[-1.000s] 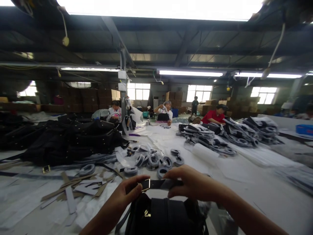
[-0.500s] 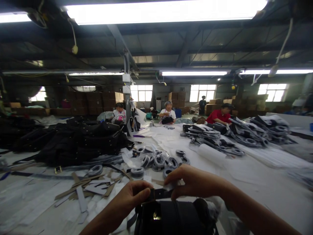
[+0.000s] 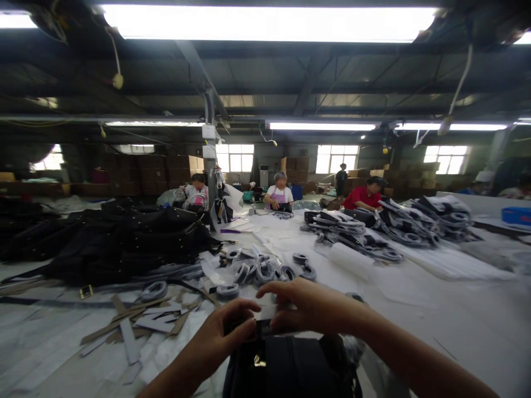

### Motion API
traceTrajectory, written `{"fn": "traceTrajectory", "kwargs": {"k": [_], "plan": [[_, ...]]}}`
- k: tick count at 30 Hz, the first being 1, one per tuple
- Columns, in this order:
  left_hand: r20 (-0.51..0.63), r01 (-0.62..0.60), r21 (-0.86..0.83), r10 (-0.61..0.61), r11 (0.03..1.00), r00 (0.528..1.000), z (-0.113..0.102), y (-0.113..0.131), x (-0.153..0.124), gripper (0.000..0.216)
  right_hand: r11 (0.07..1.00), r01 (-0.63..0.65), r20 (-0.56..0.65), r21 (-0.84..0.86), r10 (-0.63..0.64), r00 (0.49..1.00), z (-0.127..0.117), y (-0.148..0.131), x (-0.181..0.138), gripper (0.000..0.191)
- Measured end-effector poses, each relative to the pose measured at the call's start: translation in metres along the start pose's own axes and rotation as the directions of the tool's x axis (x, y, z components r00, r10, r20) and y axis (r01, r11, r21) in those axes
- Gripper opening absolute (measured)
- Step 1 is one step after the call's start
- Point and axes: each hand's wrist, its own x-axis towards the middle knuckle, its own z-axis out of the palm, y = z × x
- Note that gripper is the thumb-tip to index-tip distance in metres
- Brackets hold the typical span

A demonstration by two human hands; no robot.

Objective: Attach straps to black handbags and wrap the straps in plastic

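A black bag (image 3: 290,367) with a small gold fitting sits at the bottom centre, close in front of me. Just above its top edge, my left hand (image 3: 226,337) and my right hand (image 3: 302,307) meet, both pinched on a short black strap (image 3: 261,327). The fingers hide most of the strap and its gold buckle end. Beyond my hands lie several rolled straps (image 3: 259,271) on the white table (image 3: 435,309).
A heap of black bags (image 3: 124,237) fills the left side. Strips of card and paper (image 3: 136,323) litter the near left. Wrapped bundles (image 3: 385,232) are piled at the right. Three people (image 3: 279,196) work at the table's far end; cartons stand behind them.
My hands have drawn together over the strap, so less of it shows and the gold buckle is hidden. The right hand shifted left toward the left hand, lower over the bag.
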Motion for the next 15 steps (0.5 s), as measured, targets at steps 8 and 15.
{"fn": "traceTrajectory", "kwargs": {"k": [8, 15], "plan": [[0.124, 0.016, -0.121, 0.0, 0.993, 0.992, -0.02, -0.017, -0.007, 0.037, 0.988, -0.009, -0.004, -0.156, 0.008, 1.0, 0.006, -0.018, 0.012, 0.042], [-0.105, -0.011, -0.188, -0.008, 0.982, 0.994, -0.013, -0.027, 0.0, 0.041, 0.977, -0.186, -0.343, 0.101, 0.209, 0.916, 0.061, -0.003, -0.024, 0.055]]}}
